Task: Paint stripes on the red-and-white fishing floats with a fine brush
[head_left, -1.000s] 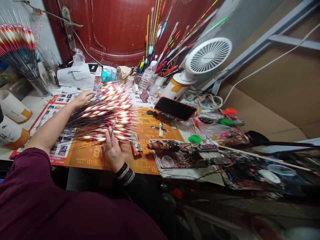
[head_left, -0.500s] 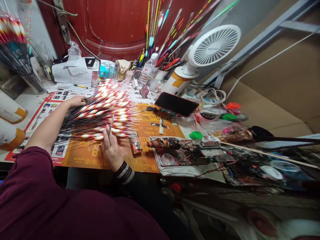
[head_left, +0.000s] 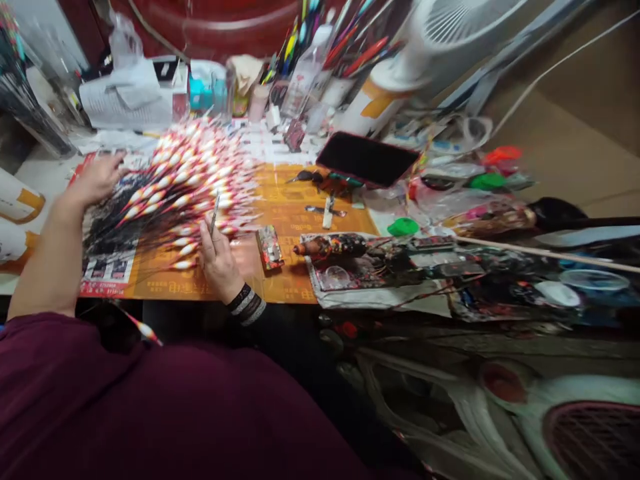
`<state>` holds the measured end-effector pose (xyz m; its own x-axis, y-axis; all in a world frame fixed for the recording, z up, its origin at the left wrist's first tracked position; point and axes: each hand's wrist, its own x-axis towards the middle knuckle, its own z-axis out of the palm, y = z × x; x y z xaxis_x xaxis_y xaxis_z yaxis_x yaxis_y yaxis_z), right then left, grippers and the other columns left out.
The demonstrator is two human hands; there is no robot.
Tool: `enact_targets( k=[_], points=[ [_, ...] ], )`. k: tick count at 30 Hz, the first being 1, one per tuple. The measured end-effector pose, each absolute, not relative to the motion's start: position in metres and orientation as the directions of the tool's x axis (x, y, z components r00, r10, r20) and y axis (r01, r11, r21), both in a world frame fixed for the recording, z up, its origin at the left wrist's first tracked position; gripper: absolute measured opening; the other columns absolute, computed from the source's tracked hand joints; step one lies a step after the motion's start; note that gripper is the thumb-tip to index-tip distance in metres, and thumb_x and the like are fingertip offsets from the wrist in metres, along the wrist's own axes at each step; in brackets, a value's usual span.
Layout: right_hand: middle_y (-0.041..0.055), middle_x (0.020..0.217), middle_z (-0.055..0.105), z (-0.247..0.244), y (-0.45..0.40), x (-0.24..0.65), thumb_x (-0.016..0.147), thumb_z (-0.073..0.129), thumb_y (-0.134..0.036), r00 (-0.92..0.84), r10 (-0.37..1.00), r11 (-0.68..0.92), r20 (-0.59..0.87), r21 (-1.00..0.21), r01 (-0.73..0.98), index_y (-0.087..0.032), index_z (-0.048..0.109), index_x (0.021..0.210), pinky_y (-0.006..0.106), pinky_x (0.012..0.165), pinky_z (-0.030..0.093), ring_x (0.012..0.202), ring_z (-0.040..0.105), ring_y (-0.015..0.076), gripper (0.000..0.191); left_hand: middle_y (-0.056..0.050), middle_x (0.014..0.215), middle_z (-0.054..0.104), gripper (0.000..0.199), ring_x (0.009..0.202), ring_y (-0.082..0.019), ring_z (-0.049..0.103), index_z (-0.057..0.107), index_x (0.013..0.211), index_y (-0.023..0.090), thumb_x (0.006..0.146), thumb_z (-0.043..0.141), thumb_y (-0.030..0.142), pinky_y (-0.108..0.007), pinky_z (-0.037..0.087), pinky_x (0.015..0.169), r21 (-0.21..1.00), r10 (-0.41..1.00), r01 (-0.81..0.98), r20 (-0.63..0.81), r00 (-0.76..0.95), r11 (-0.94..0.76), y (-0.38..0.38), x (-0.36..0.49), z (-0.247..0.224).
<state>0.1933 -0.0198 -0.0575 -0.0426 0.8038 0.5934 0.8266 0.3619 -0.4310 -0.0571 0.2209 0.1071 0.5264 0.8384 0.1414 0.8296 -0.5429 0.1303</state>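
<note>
A large spread of thin dark-stemmed floats point(head_left: 187, 163) with red, white and yellow bodies lies over the left of the table. Just beyond its left edge, my left hand point(head_left: 100, 177) is raised with its fingers apart, holding nothing visible. My right hand point(head_left: 219, 263) rests at the near right side of the floats, its fingers closed round a slim pen-like tool point(head_left: 215, 215) that points up. One single float point(head_left: 145, 331) lies below the table's front edge, near the purple shirt. To the right of my right hand sits a small paint-stained block point(head_left: 271, 247).
A phone point(head_left: 367, 159) leans at the middle, before a white fan point(head_left: 465, 20). Right of the block are a paint-stained board point(head_left: 345, 277) and a green lid point(head_left: 403, 227). Bottles and brushes line the back; white rolls point(head_left: 17, 200) stand far left.
The view has tilted downward. My left hand has come off the floats, moved left and opened. A single float now shows below the table edge. My right hand still holds the tool.
</note>
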Motion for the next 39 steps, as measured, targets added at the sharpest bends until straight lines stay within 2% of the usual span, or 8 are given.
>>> enact_targets(
  k=[5, 10, 14, 17, 22, 30, 34, 39],
  points=[
    [0.0095, 0.184, 0.026, -0.060, -0.025, 0.202, 0.108, 0.032, -0.019, -0.011, 0.866, 0.340, 0.500, -0.572, 0.747, -0.025, 0.023, 0.174, 0.054, 0.131, 0.048, 0.168, 0.036, 0.0284, 0.067, -0.005, 0.117, 0.074, 0.072, 0.116, -0.022, 0.071, 0.070, 0.140, 0.006, 0.112, 0.040, 0.066, -0.042, 0.050, 0.109, 0.215, 0.742, 0.729, 0.389, 0.546, -0.650, 0.110, -0.059, 0.144],
    [0.0114, 0.180, 0.037, -0.066, -0.028, 0.207, 0.111, 0.030, -0.026, 0.013, 0.812, 0.374, 0.584, -0.537, 0.756, -0.025, 0.024, 0.173, 0.057, 0.137, 0.040, 0.169, 0.035, 0.0243, 0.063, -0.006, 0.119, 0.069, 0.053, 0.112, -0.021, 0.067, 0.076, 0.130, 0.015, 0.116, 0.036, 0.047, -0.045, 0.054, 0.104, 0.197, 0.533, 0.530, -0.039, 0.845, -0.825, 0.021, -0.103, 0.141],
    [0.0121, 0.181, 0.035, -0.066, -0.030, 0.204, 0.111, 0.033, -0.029, 0.027, 0.791, 0.375, 0.611, -0.521, 0.767, -0.025, 0.019, 0.174, 0.057, 0.135, 0.043, 0.169, 0.036, 0.0252, 0.065, -0.015, 0.128, 0.066, 0.039, 0.112, -0.030, 0.060, 0.074, 0.138, 0.023, 0.110, 0.053, 0.040, -0.049, 0.056, 0.098, 0.025, 0.540, 0.555, -0.199, 0.818, -0.832, -0.023, -0.139, 0.088],
    [0.0099, 0.182, 0.032, -0.067, -0.029, 0.203, 0.111, 0.033, -0.028, 0.032, 0.792, 0.369, 0.609, -0.521, 0.769, -0.025, 0.019, 0.174, 0.056, 0.134, 0.045, 0.169, 0.036, 0.0254, 0.065, -0.014, 0.128, 0.068, 0.024, 0.114, -0.033, 0.061, 0.081, 0.114, 0.028, 0.106, 0.058, 0.033, -0.050, 0.053, 0.100, -0.028, 0.624, 0.624, -0.082, 0.777, -0.781, -0.042, -0.142, 0.042],
    [0.0094, 0.181, 0.034, -0.063, -0.027, 0.206, 0.111, 0.032, -0.032, 0.021, 0.790, 0.411, 0.612, -0.556, 0.723, -0.028, 0.018, 0.174, 0.055, 0.134, 0.046, 0.166, 0.040, 0.0266, 0.065, -0.009, 0.110, 0.071, 0.029, 0.109, -0.030, 0.060, 0.080, 0.089, 0.028, 0.106, 0.064, 0.045, -0.048, 0.049, 0.101, 0.073, 0.632, 0.628, 0.088, 0.770, -0.775, -0.034, -0.121, 0.008],
    [0.0134, 0.170, 0.051, -0.031, -0.056, 0.241, 0.113, 0.036, -0.041, 0.249, 0.690, 0.398, 0.679, -0.644, 0.653, -0.032, 0.021, 0.173, 0.048, 0.104, 0.069, 0.121, 0.074, 0.0226, 0.062, -0.014, 0.128, 0.067, 0.024, 0.115, -0.033, 0.060, 0.075, 0.110, 0.021, 0.106, 0.061, 0.040, -0.050, 0.054, 0.101, 0.164, 0.615, 0.593, 0.252, 0.747, -0.788, 0.015, -0.033, -0.004],
    [0.0072, 0.168, 0.054, -0.021, -0.086, 0.273, 0.111, 0.040, -0.037, 0.370, 0.611, 0.339, 0.700, -0.653, 0.677, -0.039, 0.025, 0.171, 0.040, 0.090, 0.071, 0.099, 0.075, 0.0173, 0.062, -0.018, 0.147, 0.055, 0.045, 0.128, -0.037, 0.058, 0.063, 0.137, 0.019, 0.096, 0.073, 0.035, -0.052, 0.053, 0.108, 0.147, 0.652, 0.636, 0.214, 0.727, -0.757, 0.032, 0.003, 0.000],
    [0.0053, 0.157, 0.064, -0.019, -0.127, 0.300, 0.108, 0.044, -0.030, 0.423, 0.469, 0.285, 0.775, -0.586, 0.758, -0.042, 0.036, 0.166, 0.033, 0.074, 0.069, 0.081, 0.072, 0.0127, 0.060, -0.021, 0.155, 0.047, 0.052, 0.117, -0.034, 0.063, 0.057, 0.144, 0.022, 0.096, 0.073, 0.033, -0.046, 0.056, 0.091, 0.083, 0.723, 0.721, 0.161, 0.672, -0.688, 0.052, 0.026, 0.013]
  ],
)
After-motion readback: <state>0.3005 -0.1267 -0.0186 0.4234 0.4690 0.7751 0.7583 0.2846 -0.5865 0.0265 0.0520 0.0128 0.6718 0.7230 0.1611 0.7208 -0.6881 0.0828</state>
